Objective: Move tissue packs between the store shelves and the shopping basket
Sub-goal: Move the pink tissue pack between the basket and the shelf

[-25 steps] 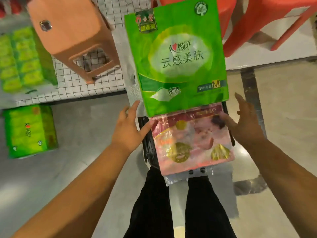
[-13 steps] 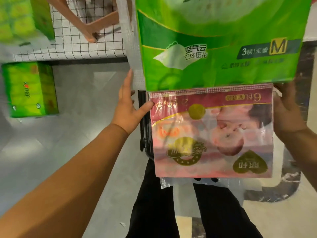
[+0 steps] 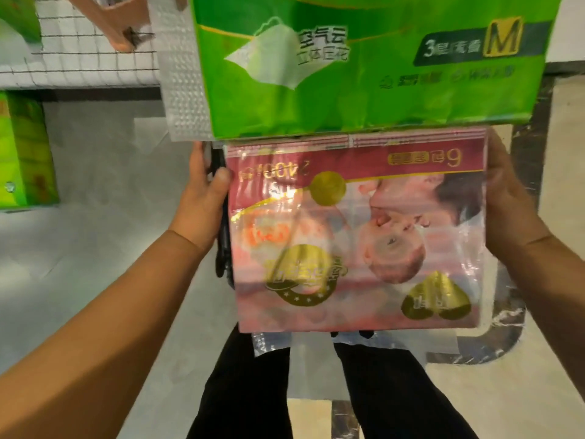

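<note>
A pink tissue pack (image 3: 357,242) printed with a baby lies flat on top of a black shopping basket (image 3: 221,242), of which only the left rim shows. A large green tissue pack (image 3: 364,64) stands right behind the pink one. My left hand (image 3: 202,198) grips the pink pack's left edge, thumb on its top corner and fingers outside the basket rim. My right hand (image 3: 506,201) holds the pack's right edge, with its fingers hidden behind the pack.
Another green tissue pack (image 3: 25,147) sits on the grey floor at the left. A white wire-grid shelf (image 3: 79,61) with an orange stool leg (image 3: 110,23) is at the top left. My legs in black trousers (image 3: 253,391) stand below the basket.
The view has dropped closer to the basket, so both packs look much larger. My hands have closed in from beside the pink pack onto its left and right edges.
</note>
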### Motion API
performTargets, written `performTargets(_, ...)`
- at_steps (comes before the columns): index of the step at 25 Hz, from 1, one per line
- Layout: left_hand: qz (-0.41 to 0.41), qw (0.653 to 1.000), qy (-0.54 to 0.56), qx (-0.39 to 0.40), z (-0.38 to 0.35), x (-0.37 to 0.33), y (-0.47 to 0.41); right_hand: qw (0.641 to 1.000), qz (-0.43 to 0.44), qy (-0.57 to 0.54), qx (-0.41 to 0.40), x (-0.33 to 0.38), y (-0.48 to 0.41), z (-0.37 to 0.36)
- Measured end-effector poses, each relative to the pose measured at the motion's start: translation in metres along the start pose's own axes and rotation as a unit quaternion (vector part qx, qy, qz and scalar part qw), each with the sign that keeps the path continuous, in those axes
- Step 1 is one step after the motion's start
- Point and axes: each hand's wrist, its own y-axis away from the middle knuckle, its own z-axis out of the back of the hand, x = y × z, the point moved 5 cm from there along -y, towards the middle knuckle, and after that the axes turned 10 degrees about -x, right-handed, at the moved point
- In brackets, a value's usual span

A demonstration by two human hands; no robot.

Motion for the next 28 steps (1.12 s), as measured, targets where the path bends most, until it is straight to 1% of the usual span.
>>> performTargets(1,-0.011,1.0,0.012,0.007,-0.002,-0.001,-0.001,0.999,-0.022,0.023,0.003,-0.001,0.006,-0.003)
performTargets(2,-0.008,1.0,0.021,0.016,-0.003,0.001,-0.001,0.999,-0.02,0.032,0.001,-0.004,0.007,-0.005)
performTargets(4,0.009,0.999,0.044,0.027,0.001,0.007,-0.004,0.999,-0.004,0.025,0.029,0.003,0.008,-0.013)
performTargets(6,0.028,0.997,0.051,0.043,0.003,0.008,-0.007,0.999,0.012,0.03,0.04,0.002,0.005,-0.011)
performTargets(8,0.046,0.996,0.064,0.046,0.002,0.01,-0.01,0.997,-0.013,0.046,0.056,-0.002,0.001,-0.007)
performTargets(12,0.091,0.993,0.058,0.054,0.005,0.014,-0.012,0.996,-0.047,0.059,0.041,-0.015,-0.001,-0.007)
performTargets(15,0.118,0.99,0.057,0.045,0.007,0.018,-0.013,0.997,-0.036,0.063,0.012,-0.02,-0.004,-0.011)
performTargets(17,0.114,0.991,0.063,0.044,0.006,0.019,-0.01,0.998,-0.02,0.053,-0.014,-0.019,-0.002,-0.014)
performTargets(19,0.111,0.99,0.07,0.05,0.007,0.021,-0.006,0.998,-0.004,0.052,-0.023,-0.021,-0.001,-0.011)
performTargets(21,0.093,0.992,0.05,0.073,0.011,0.019,-0.008,0.997,0.001,0.078,0.005,-0.021,-0.006,-0.007)
performTargets(23,0.072,0.992,0.014,0.099,0.014,0.011,-0.014,0.993,-0.001,0.106,0.054,-0.016,-0.011,-0.006)
performTargets(25,0.06,0.991,-0.014,0.116,0.015,0.003,-0.022,0.992,0.014,0.088,0.088,-0.004,-0.016,-0.009)
performTargets(28,0.044,0.994,-0.024,0.095,0.016,-0.008,-0.029,0.989,0.002,0.065,0.129,0.009,-0.018,-0.022)
